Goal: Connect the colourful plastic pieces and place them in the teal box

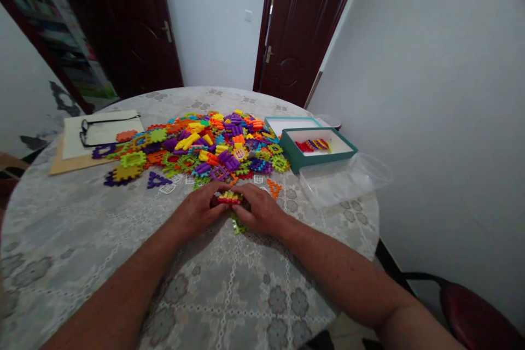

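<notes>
The left hand [200, 208] and right hand [262, 210] jointly pinch the red-and-yellow toy piece [229, 198], its long axis running crosswise between them.

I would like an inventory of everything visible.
Plastic pieces: many, multicoloured, centre
Held pieces: count unclear, red and yellow, centre
Papers: 2, cream and tan, left
Glasses: 1, black, on papers
Boxes: 2, green and teal, right
Container: 1, clear, right
Tablecloth: 1, grey, centre
Doors: 2, dark red, back
Switch: 1, white, between doors
Shelf: 1, dark, back left
Chair: 1, dark red, lower right
Left hand: 1, bare, centre
Right hand: 1, bare, centre
</notes>
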`<state>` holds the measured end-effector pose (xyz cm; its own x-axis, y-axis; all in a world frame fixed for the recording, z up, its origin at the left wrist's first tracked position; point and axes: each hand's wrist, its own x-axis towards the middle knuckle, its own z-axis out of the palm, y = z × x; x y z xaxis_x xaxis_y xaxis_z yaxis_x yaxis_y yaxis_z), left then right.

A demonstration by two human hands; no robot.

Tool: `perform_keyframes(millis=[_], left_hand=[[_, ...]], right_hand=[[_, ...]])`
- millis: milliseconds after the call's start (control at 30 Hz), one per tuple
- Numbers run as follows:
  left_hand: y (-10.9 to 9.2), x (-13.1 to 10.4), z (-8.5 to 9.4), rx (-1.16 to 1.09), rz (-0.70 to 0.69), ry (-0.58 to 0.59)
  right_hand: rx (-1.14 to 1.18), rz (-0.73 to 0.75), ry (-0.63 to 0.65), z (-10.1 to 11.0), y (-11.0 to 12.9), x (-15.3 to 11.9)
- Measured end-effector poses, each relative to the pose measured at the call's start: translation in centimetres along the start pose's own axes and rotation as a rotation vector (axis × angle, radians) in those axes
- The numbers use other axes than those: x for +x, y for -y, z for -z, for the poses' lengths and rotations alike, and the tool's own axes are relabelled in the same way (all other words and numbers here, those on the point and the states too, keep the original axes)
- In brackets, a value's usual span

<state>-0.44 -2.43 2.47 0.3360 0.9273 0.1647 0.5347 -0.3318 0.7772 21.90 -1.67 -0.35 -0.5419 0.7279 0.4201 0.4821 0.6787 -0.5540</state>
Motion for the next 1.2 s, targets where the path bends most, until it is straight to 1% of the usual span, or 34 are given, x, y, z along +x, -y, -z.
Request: perform_keyframes(millis=[67,133,233,300,367,433,500,567,600,667,700,733,767,800,867,933,1000,1067,1200], left_hand=[[-0.3,0.0,0.0,-0.03,0.01,0.005],[-0.5,-0.2,0.0,-0.075,0.054,0.028],[-0.5,-0.4,0.0,-0.164,0.098,0.072],[-0.5,-0.5,0.1,-0.215,0.101,0.055],[-0.5,-0.4,0.2,-0.227,0.111,0.025],[-0.5,-0.3,0.4,-0.188,0.134,0.006],[-0.5,-0.3,0.6,-0.118,0.152,-0.01],[-0.5,-0.2,0.7,-0.058,0.151,-0.045],[-0.5,-0.2,0.8,-0.036,0.144,-0.059],[-0.4,-0.2,0.9,-0.002,0.128,-0.076],[-0.4,-0.2,0.9,0.014,0.121,-0.079],[-0.4,-0.2,0.9,0.028,0.113,-0.08],[-0.4,-0.2,0.9,0.04,0.105,-0.081],[-0.3,-0.2,0.8,0.051,0.097,-0.083],[-0.3,-0.2,0.8,0.06,0.086,-0.09],[-0.4,-0.2,0.8,0.059,0.088,-0.113],[-0.5,-0.2,0.9,0.064,0.104,-0.156],[-0.5,-0.2,1.2,0.081,0.124,-0.217],[0.4,-0.2,2.3,0.115,0.179,-0.402]], right_hand=[[0.014,-0.014,0.008,0.0,0.1,0.0],[0.023,-0.035,0.019,0.3,0.3,0.0],[0.036,-0.079,0.019,1.1,0.8,0.0],[0.059,-0.121,0.005,1.8,1.0,0.0],[0.105,-0.188,-0.041,2.7,1.0,0.0],[0.163,-0.26,-0.118,4.1,0.6,0.0],[0.195,-0.311,-0.222,6.2,-0.1,0.2],[0.155,-0.342,-0.343,9.1,-1.1,0.5],[0.097,-0.355,-0.412,10.9,-1.8,0.8],[-0.107,-0.382,-0.563,14.5,-3.6,1.4],[-0.219,-0.403,-0.615,16.1,-4.6,1.8],[-0.325,-0.44,-0.629,17.5,-5.6,2.2],[-0.424,-0.489,-0.603,18.7,-6.7,2.6],[-0.511,-0.547,-0.544,19.6,-7.7,3.0],[-0.645,-0.675,-0.354,20.6,-9.6,3.8],[-0.699,-0.769,-0.153,20.8,-11.1,4.6],[-0.686,-0.809,-0.002,20.5,-12.2,5.5],[-0.639,-0.822,0.101,20.3,-12.9,6.4],[-0.485,-0.842,0.301,20.3,-13.7,7.7]])
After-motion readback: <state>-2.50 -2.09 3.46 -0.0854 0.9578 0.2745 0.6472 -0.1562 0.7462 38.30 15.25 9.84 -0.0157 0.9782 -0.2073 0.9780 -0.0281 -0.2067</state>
